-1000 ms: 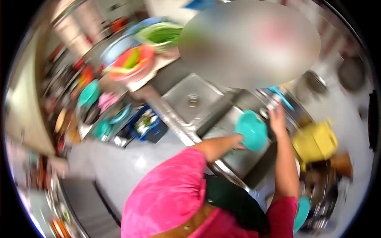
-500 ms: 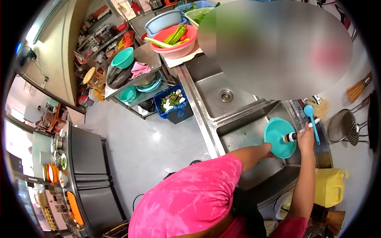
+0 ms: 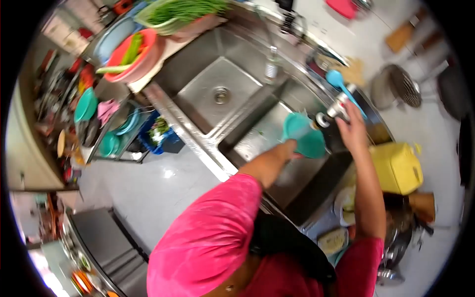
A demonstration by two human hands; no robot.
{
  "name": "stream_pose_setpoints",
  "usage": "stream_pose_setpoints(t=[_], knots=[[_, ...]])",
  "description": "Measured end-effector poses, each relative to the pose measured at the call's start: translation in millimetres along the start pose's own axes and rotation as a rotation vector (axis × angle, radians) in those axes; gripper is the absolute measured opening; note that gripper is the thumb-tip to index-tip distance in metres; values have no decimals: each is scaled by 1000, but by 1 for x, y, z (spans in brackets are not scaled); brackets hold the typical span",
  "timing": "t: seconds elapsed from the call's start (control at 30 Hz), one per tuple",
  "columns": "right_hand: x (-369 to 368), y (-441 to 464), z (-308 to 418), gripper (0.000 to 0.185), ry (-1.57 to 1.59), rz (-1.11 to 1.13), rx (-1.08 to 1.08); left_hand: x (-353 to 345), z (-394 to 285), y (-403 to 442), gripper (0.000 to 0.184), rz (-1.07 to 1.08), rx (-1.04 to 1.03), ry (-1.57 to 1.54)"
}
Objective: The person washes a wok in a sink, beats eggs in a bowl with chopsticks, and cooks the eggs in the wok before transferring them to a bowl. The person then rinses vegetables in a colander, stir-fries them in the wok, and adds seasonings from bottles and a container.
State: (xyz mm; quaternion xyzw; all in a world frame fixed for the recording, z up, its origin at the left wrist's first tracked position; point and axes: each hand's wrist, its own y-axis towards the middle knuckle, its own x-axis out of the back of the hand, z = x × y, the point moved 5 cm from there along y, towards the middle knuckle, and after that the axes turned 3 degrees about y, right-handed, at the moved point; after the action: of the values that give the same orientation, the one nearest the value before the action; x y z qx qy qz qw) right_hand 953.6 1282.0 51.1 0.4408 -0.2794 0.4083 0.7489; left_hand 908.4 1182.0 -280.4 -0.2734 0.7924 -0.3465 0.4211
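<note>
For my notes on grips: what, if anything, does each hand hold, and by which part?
Left hand: the turquoise bowl, by its near rim. Right hand: at the tap; grip unclear.

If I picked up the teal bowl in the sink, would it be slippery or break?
The teal bowl would probably be slippery, since what looks like water streams into it from the tap. It may grow heavier and slosh if that water collects. It looks like plastic, so it probably wouldn't shatter.
</note>
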Motion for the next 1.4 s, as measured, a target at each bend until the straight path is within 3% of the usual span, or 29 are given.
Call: stream_pose_setpoints(t=[0.03, 0.1, 0.13, 0.17, 0.2, 0.23, 0.27, 0.37, 0.4, 0.43, 0.47, 0.5, 0.53, 0.63, 0.67, 0.77, 0.8, 0.9, 0.93, 1.0, 1.07, 1.13, 1.17, 1.2, 1.23, 1.27, 1.3, 1.33, 1.4], knots=[[-2, -1, 3, 53, 19, -15, -6, 15, 4, 4, 35, -16, 37, 196], [-1, -6, 2, 49, -38, -3, -119, 58, 9, 13, 35, -319, 49, 558], [-3, -7, -3, 47, -90, 27, -153, 63, 1, -13, 37, -286, 42, 707], [-5, -10, -8, 47, -95, 29, -163, 78, 1, -17, 51, -401, 42, 786], [-7, -14, -12, 46, -102, 18, -181, 92, 1, -21, 77, -517, 51, 858], [-8, -15, -13, 45, -109, 5, -194, 75, -20, -81, 85, -549, 56, 1140], [-9, -14, -10, 45, -110, 10, -199, 88, -22, -77, 81, -599, -136, 1351], [-14, -13, 3, 45, -64, 22, -500, 79, -47, -138, 84, -512, -232, 1592], [-26, -14, 10, 45, -61, 29, -498, 72, -56, -163, 80, -467, -372, 1725], [-44, -17, 8, 46, 241, -102, -592, 68, -63, -182, 76, -422, -517, 1853], [-62, -19, 8, 48, 547, -233, -678, 75, -68, -195, 76, -432, -514, 1851], [-74, -16, 7, 49, 702, -304, -765, 74, -75, -211, 71, -343, -754, 1861], [-79, -14, 9, 50, 648, -316, -829, 76, -83, -229, 67, -257, -997, 1856], [-88, -5, 10, 46, 712, -313, -905, 103, -110, -290, 60, -311, -1390, 1633], [-93, -7, -8, 44, 821, -326, -884, 122, -123, -313, 59, -361, -1333, 1589], [-66, -23, 25, 46, 1002, -333, -917, 220, -155, -388, 66, -651, -1325, 861], [-60, -42, 28, 53, 1092, -342, -891, 263, -162, -415, 70, -866, -1543, 866], [-54, -112, 61, 56, 986, -422, -884, 416, -158, -447, 38, -754, -1372, -61], [-54, -138, 83, 55, 887, -427, -927, 437, -159, -482, 42, -796, -1419, -256], [-65, -196, 106, 51, 816, -503, -1084, 505, -163, -517, 50, -1033, -1441, -395], [-88, -260, 114, 47, 800, -540, -1208, 574, -177, -522, 56, -1165, -1185, -595], [-110, -284, 124, 46, 827, -579, -1269, 659, -202, -495, 51, -981, -1041, -770], [-117, -294, 131, 45, 794, -579, -1318, 697, -216, -484, 42, -928, -1033, -701], [-117, -310, 144, 44, 753, -591, -1375, 680, -235, -497, 31, -990, -1044, -685], [-116, -306, 163, 44, 684, -565, -1369, 727, -250, -479, 31, -915, -1057, -718], [-112, -288, 196, 43, 643, -509, -1371, 742, -262, -477, 34, -925, -1077, -601], [-108, -288, 209, 45, 591, -461, -1358, 756, -266, -476, 38, -910, -935, -279], [-98, -285, 229, 44, 471, -433, -1382, 737, -269, -472, 35, -732, -786, -378], [-83, -326, 230, 42, 439, -467, -1433, 768, -279, -443, 30, -817, -727, -431]])
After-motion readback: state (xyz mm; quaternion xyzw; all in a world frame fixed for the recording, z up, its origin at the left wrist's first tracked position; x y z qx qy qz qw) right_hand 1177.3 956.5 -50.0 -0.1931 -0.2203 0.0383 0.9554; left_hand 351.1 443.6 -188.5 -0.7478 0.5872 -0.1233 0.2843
